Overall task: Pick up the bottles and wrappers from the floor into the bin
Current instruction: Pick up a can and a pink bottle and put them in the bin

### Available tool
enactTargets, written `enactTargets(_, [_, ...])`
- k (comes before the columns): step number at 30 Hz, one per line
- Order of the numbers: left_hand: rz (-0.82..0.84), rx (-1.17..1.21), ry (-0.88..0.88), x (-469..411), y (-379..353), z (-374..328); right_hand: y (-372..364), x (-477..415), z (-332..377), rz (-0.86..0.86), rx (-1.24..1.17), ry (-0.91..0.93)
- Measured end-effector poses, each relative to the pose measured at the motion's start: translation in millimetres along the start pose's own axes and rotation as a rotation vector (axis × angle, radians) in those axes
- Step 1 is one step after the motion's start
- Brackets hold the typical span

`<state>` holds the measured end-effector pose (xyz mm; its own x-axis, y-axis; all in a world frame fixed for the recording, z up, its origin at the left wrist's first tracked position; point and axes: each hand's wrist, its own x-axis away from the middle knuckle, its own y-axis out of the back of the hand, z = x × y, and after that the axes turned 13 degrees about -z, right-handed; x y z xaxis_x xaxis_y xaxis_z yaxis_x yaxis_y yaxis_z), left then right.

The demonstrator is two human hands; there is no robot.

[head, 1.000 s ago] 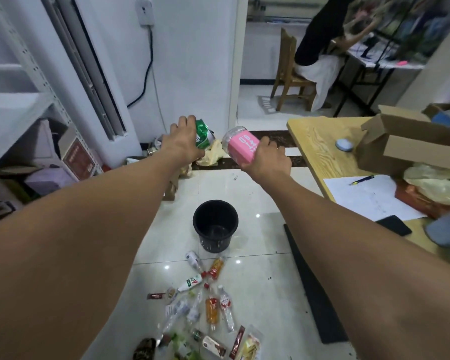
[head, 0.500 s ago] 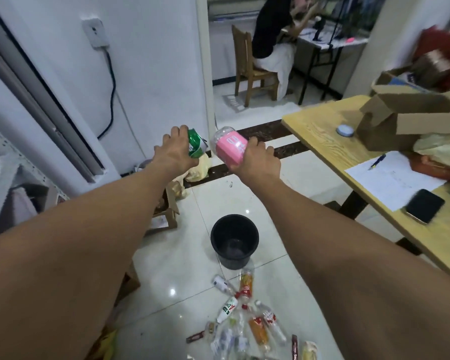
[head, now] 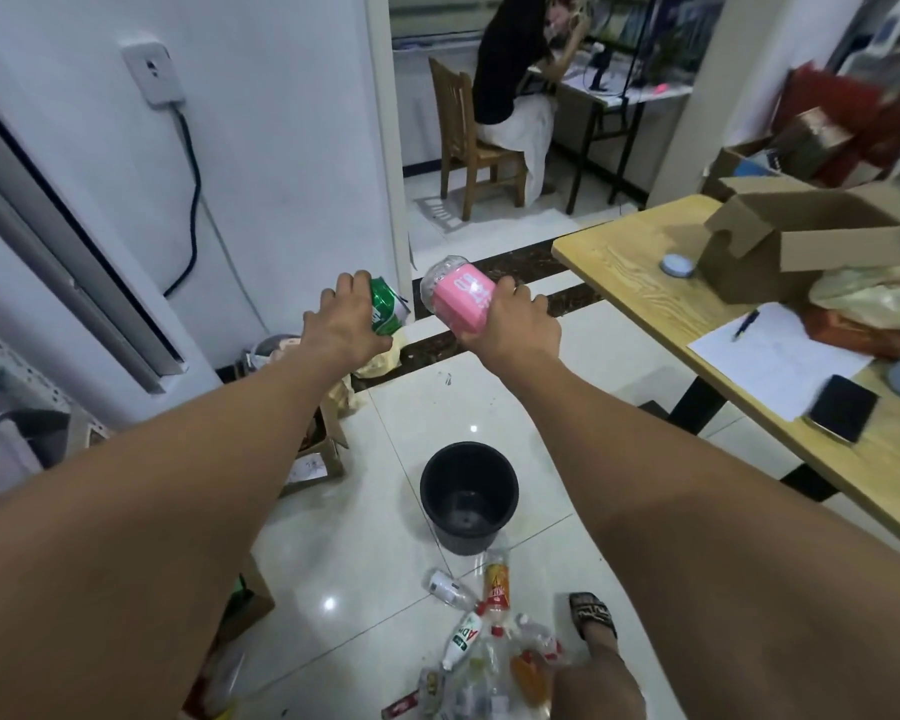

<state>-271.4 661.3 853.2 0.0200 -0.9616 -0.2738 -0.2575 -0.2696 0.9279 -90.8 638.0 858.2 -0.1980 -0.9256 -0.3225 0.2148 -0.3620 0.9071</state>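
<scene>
Now, left grip: left hand [head: 341, 324] curls round a green bottle [head: 387, 310], held up beyond the bin [head: 463, 537].
Right grip: right hand [head: 515, 327] clasps a pink-labelled bottle [head: 458, 298], just beside the green one.
Bin: black, upright on the floor, between the forearms.
Litter: bottles [head: 495, 589] and wrappers [head: 400, 711] heaped on the floor, on the bin's near side.
Tabletop [head: 640, 283]: right of the bin.

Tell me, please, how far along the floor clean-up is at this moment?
Done: little or nothing; the black bin shows no litter inside that I can make out. In hand: the left hand grips a green container and the right hand grips a pink-labelled bottle, both held out in front. Left: the pile of bottles and a red wrapper on the floor beside the bin.
</scene>
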Motion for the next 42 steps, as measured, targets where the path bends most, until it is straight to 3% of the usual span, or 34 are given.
enactTargets(10, [-0.041, 0.009, 0.096, -74, -69, 4, -79, -88, -17, 0.004, -0.031, 0.074])
enactTargets(21, [-0.015, -0.004, 0.176, -123, -250, 1, -236, -158, -79, 0.099, -0.054, 0.086])
enactTargets(28, [0.035, -0.018, 0.178, -95, -405, 6, -362, -158, -110, 0.126, -0.075, 0.109])
enactTargets(34, [0.198, 0.041, 0.165, -35, -538, 7, -471, -119, -146, 0.166, -0.054, 0.133])
enactTargets(42, [0.413, -0.029, 0.202, 39, -661, 26, -571, -74, -190, 0.224, 0.003, 0.175])
